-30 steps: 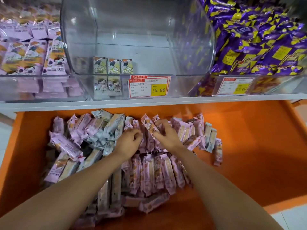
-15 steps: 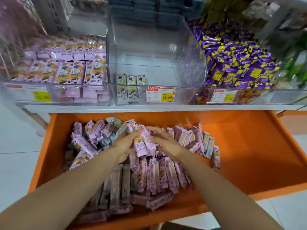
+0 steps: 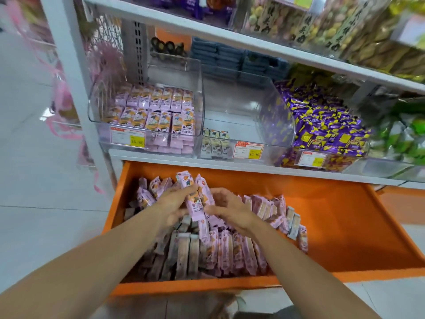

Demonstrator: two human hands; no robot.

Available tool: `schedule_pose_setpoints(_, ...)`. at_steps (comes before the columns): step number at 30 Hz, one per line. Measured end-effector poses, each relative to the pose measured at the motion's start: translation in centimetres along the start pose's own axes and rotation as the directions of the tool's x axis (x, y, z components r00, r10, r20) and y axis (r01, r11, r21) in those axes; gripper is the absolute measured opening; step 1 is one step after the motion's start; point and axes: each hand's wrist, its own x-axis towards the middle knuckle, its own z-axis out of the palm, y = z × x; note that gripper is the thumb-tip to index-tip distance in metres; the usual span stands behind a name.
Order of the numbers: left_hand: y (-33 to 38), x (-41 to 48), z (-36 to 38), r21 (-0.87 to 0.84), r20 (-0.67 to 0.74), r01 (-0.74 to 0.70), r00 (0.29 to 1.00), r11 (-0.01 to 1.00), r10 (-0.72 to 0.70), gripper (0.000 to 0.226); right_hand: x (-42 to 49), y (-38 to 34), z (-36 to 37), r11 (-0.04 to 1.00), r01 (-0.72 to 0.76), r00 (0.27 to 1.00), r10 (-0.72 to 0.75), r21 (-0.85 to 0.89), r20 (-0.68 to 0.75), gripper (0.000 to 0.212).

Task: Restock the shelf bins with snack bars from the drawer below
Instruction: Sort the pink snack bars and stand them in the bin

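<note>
Shelving (image 3: 230,166) in white fills the upper half of the view. An orange drawer (image 3: 345,226) is pulled open under its lowest board, at six o'clock from the bins. Three clear bins stand side by side on that board. The left bin (image 3: 199,107) is packed with upright rows of pink bars. The middle bin (image 3: 241,120) holds a short row of pale bars (image 3: 215,143) in its seven o'clock corner. The right bin (image 3: 358,165), at three o'clock from the middle one, is heaped with purple and yellow packets (image 3: 326,125). In the drawer, a pile of snack bars (image 3: 230,252) in pink wrappers covers the nine o'clock half of the floor, some in a neat row near the front wall and others loose behind. The three o'clock half shows bare orange. Both forearms reach in from the bottom edge, and the hands meet above the pile. The left hand (image 3: 171,204) has its fingers curled round a bundle of bars (image 3: 195,199), which stands nearly upright with its tops pointing to twelve o'clock. The right hand (image 3: 230,208) closes on the same bundle from the three o'clock side, fingers bent against the wrappers. A red-bordered price tag (image 3: 248,151) with a yellow patch is fixed to the front of the middle bin. A similar tag (image 3: 127,137) sits on the left bin.
</note>
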Motion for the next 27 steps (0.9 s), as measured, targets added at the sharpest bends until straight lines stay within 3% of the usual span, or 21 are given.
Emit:
schedule_pose_setpoints(3, 0.9, -1.4, -1.3, 0.059, 0.002, -0.030, 1.000, 0.998, 0.030, 0.016, -0.2, -1.3, 1.5, 0.999, 0.049, 0.998, -0.048, 0.021, -0.041, 0.036)
schedule_pose_setpoints(7, 1.8, -2.9, -3.1, 0.078, 0.038, -0.052, 0.998, 0.996, 0.049, 0.023, -0.3, -3.0, 3.1, 0.996, 0.062, 0.996, -0.057, 0.063, -0.067, 0.046)
schedule_pose_setpoints(11, 2.9, -4.2, -4.5, 0.044, 0.031, -0.078, 0.997, 0.996, 0.077, 0.032, -0.7, -4.1, 4.5, 0.996, 0.087, 0.995, -0.087, 0.016, -0.040, 0.026)
schedule_pose_setpoints(14, 3.8, -5.3, -5.3, 0.068, 0.025, -0.102, 0.995, 0.992, 0.100, 0.027, -1.3, -5.5, 5.8, 0.989, 0.139, 0.988, -0.141, -0.045, -0.064, 0.023)
schedule_pose_setpoints(18, 5.1, -6.5, -5.9, 0.085, -0.045, -0.153, 0.987, 0.985, 0.157, 0.019, -2.4, -7.7, 7.7, 0.965, 0.184, 0.977, -0.201, -0.184, -0.077, 0.034)
schedule_pose_setpoints(23, 7.4, -8.5, -5.9, 0.043, -0.121, -0.194, 0.973, 0.980, 0.198, 0.013, -3.8, -9.6, 10.8, 0.883, 0.259, 0.955, -0.296, -0.391, -0.037, 0.072)
schedule_pose_setpoints(27, 8.5, -8.9, -5.9, 0.008, -0.164, -0.240, 0.957, 0.971, 0.238, 0.026, -3.8, -10.4, 12.6, 0.801, 0.318, 0.885, -0.442, -0.507, -0.144, 0.071)
